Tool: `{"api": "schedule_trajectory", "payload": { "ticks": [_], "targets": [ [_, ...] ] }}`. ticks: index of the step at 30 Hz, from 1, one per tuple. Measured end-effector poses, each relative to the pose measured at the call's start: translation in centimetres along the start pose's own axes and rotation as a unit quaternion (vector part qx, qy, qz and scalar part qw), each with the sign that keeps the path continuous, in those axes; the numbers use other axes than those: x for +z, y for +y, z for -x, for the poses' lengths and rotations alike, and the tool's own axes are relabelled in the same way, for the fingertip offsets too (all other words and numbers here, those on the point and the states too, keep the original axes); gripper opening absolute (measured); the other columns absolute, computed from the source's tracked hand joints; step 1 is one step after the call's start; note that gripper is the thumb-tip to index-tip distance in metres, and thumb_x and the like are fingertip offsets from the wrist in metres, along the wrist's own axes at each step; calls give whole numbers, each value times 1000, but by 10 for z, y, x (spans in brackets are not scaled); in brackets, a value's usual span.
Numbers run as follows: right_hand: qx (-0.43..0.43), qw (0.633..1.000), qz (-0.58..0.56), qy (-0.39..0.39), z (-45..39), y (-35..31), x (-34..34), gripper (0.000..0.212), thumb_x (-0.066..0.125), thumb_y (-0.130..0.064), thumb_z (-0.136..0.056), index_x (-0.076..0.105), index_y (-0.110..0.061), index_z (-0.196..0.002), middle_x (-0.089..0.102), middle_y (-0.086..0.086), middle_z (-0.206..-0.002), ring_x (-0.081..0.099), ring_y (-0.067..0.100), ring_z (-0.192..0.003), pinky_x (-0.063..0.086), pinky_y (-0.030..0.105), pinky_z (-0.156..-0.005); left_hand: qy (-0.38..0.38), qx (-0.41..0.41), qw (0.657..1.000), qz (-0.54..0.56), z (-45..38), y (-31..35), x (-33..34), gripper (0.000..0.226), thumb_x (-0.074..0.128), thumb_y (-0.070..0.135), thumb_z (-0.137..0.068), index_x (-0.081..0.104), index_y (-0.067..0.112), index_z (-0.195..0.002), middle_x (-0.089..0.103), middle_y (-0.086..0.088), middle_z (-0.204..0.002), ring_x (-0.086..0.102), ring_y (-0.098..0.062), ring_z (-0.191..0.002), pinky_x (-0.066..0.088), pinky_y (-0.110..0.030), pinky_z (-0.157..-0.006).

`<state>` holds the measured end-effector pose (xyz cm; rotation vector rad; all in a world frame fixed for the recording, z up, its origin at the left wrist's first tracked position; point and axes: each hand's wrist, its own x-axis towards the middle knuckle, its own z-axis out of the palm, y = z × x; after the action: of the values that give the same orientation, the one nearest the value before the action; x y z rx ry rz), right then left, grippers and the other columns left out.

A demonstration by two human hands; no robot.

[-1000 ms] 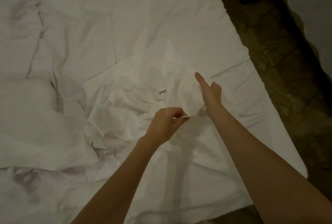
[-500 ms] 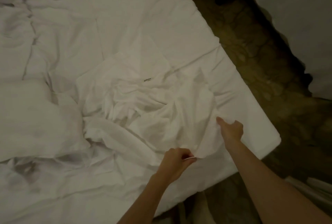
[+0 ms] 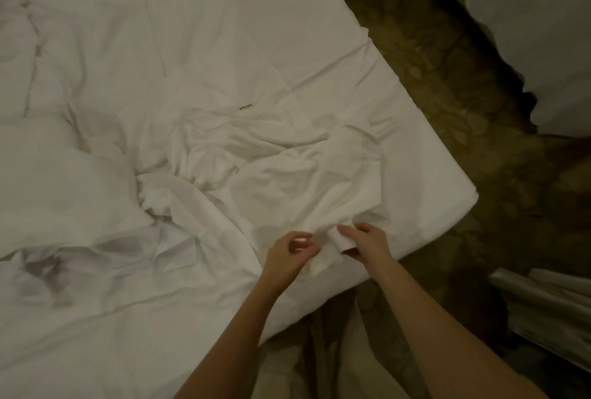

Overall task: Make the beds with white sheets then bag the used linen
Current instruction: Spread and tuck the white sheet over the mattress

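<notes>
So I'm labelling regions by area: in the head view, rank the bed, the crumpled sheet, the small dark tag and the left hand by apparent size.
1. bed
2. crumpled sheet
3. left hand, enlarged somewhat by nearness to the camera
4. small dark tag

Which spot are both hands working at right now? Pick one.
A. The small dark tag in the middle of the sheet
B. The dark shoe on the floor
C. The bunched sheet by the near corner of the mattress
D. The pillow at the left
C: the left hand and right hand both pinch the bunched white sheet close to the near mattress corner.
</notes>
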<state>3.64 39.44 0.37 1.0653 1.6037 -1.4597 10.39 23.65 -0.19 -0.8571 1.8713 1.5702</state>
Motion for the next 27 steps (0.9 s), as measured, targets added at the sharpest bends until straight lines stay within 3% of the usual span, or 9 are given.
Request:
{"api": "schedule_trajectory", "payload": {
  "ticks": [4, 7, 9, 11, 13, 16, 18, 22, 27],
  "targets": [
    [-20, 994, 16, -103, 21, 6, 27, 11, 63, -2, -88, 66, 4, -97, 70, 15, -85, 70, 20, -71, 56, 26, -60, 20, -49, 994, 93, -2, 32, 20, 40, 69, 46, -84, 59, 23, -116, 65, 0, -108, 65, -17, -98, 59, -35, -80],
    [-39, 980, 47, -189, 34, 3, 32, 18, 57, -1, -89, 68, -3, -103, 73, 15, -94, 72, 22, -83, 57, 28, -68, 60, -47, 995, 62, -9, 31, 18, 23, 70, 39, -84, 67, 24, -101, 70, -6, -102, 68, -21, -93, 58, -44, -83],
    [-25, 977, 66, -203, 36, -6, 28, 19, 53, -6, -91, 68, -1, -101, 73, 19, -91, 72, 26, -81, 57, 30, -67, 59, -42, 995, 75, -9, 26, 10, 15, 70, 33, -86, 72, 20, -94, 72, -7, -95, 70, -23, -89, 58, -43, -83],
    [-35, 987, 94, -128, 32, -16, 26, 28, 48, -16, -95, 67, 4, -91, 72, 17, -73, 71, 25, -63, 55, 27, -56, 67, -26, 996, 56, -7, 21, -1, 16, 67, 27, -89, 74, 13, -91, 72, -5, -86, 68, -21, -82, 58, -33, -75],
    [-98, 987, 124, -18, 23, -26, 25, 43, 46, -27, -98, 65, 2, -72, 67, 11, -55, 63, 19, -46, 48, 24, -49, 49, -30, 998, 19, -3, 11, -13, 15, 67, 23, -89, 73, 10, -82, 67, -1, -72, 62, -15, -69, 50, -23, -62],
    [-222, 961, 119, 116, 14, -49, 26, 51, 52, -30, -96, 56, -2, -53, 57, 12, -50, 53, 22, -47, 44, 30, -57, -55, -80, 993, -68, 0, -4, -33, 17, 67, 23, -90, 72, 7, -89, 61, 1, -72, 56, -11, -66, 46, -17, -58],
    [-288, 940, 87, 160, 10, -72, 35, 44, 55, -22, -93, 52, -2, -55, 51, 14, -54, 46, 21, -52, 40, 30, -58, -84, -90, 985, -125, -5, -4, -48, 19, 66, 24, -90, 72, 7, -96, 62, 2, -75, 58, -9, -69, 47, -15, -58],
    [-333, 932, 59, 130, -1, -114, 70, 26, 53, -12, -92, 56, -2, -68, 55, 5, -58, 50, 7, -49, 44, 25, -57, 42, -24, 996, -79, -23, 19, -86, 9, 67, 16, -88, 70, 20, -81, 71, 1, -77, 64, -3, -59, 49, -18, -60],
    [-303, 944, 132, 17, -21, -146, 126, 13, 52, -13, -93, 63, -8, -89, 65, 3, -82, 62, 16, -78, 49, 31, -74, 181, 57, 981, -35, -50, 59, -148, 12, 64, 10, -89, 69, 21, -87, 70, 5, -77, 67, -13, -77, 53, -30, -79]
  ]
}}
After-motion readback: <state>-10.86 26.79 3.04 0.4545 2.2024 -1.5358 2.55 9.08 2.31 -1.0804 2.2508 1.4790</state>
